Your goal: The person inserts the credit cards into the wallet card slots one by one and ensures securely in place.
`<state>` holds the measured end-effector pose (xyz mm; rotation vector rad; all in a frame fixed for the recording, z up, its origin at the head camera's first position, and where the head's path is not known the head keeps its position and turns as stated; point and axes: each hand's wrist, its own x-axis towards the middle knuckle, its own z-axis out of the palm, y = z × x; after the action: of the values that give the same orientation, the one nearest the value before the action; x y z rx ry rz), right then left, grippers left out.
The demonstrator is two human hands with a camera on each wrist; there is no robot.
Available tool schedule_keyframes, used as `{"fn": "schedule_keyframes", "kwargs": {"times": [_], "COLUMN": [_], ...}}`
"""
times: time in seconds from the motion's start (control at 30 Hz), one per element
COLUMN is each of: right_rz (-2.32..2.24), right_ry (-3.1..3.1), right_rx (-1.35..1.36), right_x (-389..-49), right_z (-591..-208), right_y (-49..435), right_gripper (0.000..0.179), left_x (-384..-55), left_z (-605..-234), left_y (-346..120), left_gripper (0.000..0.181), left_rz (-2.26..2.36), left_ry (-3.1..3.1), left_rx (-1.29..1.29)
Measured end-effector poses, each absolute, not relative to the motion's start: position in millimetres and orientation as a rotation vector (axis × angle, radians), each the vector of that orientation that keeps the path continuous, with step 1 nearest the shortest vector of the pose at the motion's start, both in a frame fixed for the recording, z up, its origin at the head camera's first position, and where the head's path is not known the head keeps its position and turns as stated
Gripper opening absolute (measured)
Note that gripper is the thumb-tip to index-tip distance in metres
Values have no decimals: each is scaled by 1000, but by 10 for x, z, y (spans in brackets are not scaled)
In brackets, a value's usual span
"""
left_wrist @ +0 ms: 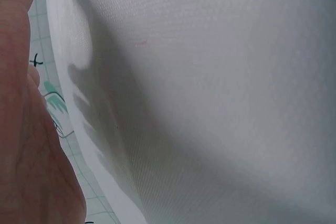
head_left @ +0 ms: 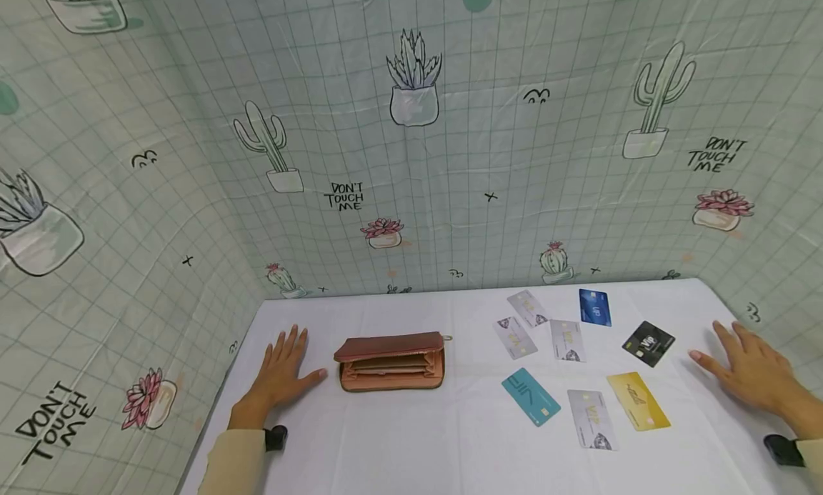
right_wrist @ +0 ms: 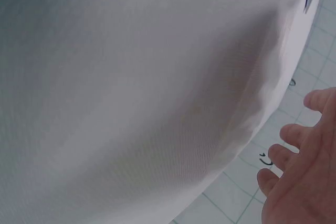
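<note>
While left hand (head_left: 279, 373) is spread, brown wallet (head_left: 389, 359) beside thumb, apart

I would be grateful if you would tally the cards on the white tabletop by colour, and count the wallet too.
Silver cards: 4
Blue card: 1
Black card: 1
Teal card: 1
Gold card: 1
Brown zip wallet: 1
Total: 9 (8 cards and 1 wallet)
</note>
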<state>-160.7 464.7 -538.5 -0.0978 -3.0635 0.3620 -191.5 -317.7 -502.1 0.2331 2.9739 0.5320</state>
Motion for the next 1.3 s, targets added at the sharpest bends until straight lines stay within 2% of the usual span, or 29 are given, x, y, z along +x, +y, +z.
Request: {"fn": "schedule_keyframes", "kwargs": {"times": [0.37, 0.7, 0.87, 1.13, 1.3], "right_rz": [379, 352, 332, 337, 362], "right_ry": [-3067, -3050, -3027, -3010, -3016], "right_rx": [-70, -7, 22, 67, 119], "right_x": [-1611, -1608, -1586, -1556, -1505], "right_z": [-5407, -5479, -5510, -5466, -5423], "right_y": [4661, 4681, 4633, 4524, 4420], "right_gripper": [97, 96, 97, 94, 89], "left_x": [-1911, -1873, -1866, -1866, -1856], "left_z": [-5002, -4963, -5003, -5118, -5114], "left_y": [-3148, -3084, -3070, -3071, -3043], "left_gripper": [100, 95, 83, 48, 39], "left_rz": [570, 741, 774, 1004, 1079], "left_ry": [2961, 2918, 2921, 2882, 2833], "left_rx": [239, 361, 417, 482, 509]}}
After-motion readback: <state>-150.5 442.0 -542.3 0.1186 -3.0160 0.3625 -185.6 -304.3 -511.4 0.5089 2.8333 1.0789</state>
